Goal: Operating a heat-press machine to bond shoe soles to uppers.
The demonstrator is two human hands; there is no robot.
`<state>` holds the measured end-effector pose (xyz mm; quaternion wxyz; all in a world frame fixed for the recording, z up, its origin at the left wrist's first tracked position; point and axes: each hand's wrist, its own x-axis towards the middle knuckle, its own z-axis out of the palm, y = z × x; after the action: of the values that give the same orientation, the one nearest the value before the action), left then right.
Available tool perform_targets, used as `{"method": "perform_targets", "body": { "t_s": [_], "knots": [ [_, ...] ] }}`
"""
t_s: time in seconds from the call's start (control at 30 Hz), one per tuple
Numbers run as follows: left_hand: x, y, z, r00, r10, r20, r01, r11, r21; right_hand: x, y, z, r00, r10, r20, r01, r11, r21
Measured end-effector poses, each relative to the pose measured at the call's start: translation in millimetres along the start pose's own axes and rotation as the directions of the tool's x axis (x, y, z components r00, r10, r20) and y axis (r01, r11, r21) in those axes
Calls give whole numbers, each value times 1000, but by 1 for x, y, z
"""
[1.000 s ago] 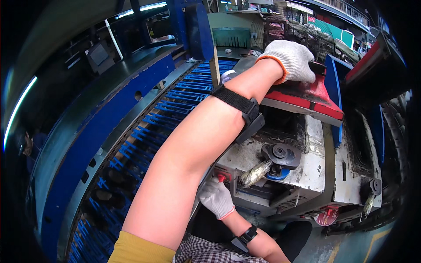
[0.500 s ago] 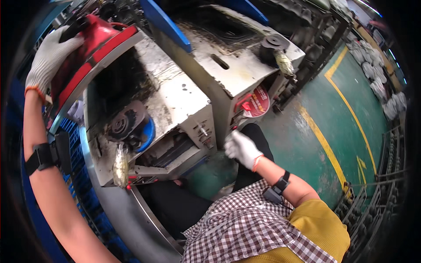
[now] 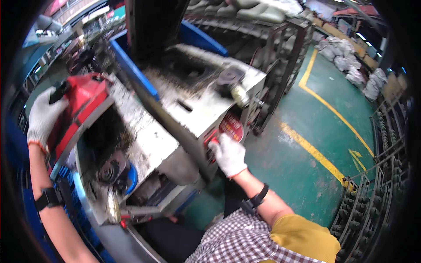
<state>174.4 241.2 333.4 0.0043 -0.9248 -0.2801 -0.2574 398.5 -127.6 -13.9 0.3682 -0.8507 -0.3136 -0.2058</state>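
My left hand (image 3: 44, 116), in a white knitted glove with an orange cuff, is closed around the black handle (image 3: 59, 93) of a red cover (image 3: 85, 98). The cover is raised at the left side of a worn, pale machine (image 3: 142, 142). My right hand (image 3: 229, 154), gloved the same way, is at the front of a second pale machine (image 3: 210, 111). Its fingers close on a red handle (image 3: 211, 136) beside a round red label (image 3: 232, 127). The fingertips are partly hidden and blurred.
Blue side panels (image 3: 133, 70) flank an upright dark plate (image 3: 153, 26) on the second machine. A metal rack (image 3: 276, 74) stands behind it. Yellow lines (image 3: 315, 153) mark the green floor. More racks (image 3: 372, 210) line the right, with white bags (image 3: 340, 57) beyond.
My right hand has moved forward from above my leg to the red handle. My left hand keeps its hold on the cover's handle. The view has shifted, showing more of the second machine.
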Motion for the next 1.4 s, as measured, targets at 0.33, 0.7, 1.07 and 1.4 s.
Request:
{"method": "perform_targets", "body": {
  "t_s": [0.33,0.7,1.07,1.4],
  "knots": [
    [-12,37,0,994,-87,-66,95,987,133,-15,7,10,911,314,268,-375,901,218],
    [-33,53,3,991,-125,-40,129,984,119,-146,-39,70,56,-246,968,-588,776,231],
    [-38,54,6,990,-124,-72,133,981,142,-190,-11,91,-29,-198,980,-486,859,160],
    [-41,54,7,976,-201,-80,210,968,140,-207,49,130,96,51,994,-776,629,43]
  ]
}}
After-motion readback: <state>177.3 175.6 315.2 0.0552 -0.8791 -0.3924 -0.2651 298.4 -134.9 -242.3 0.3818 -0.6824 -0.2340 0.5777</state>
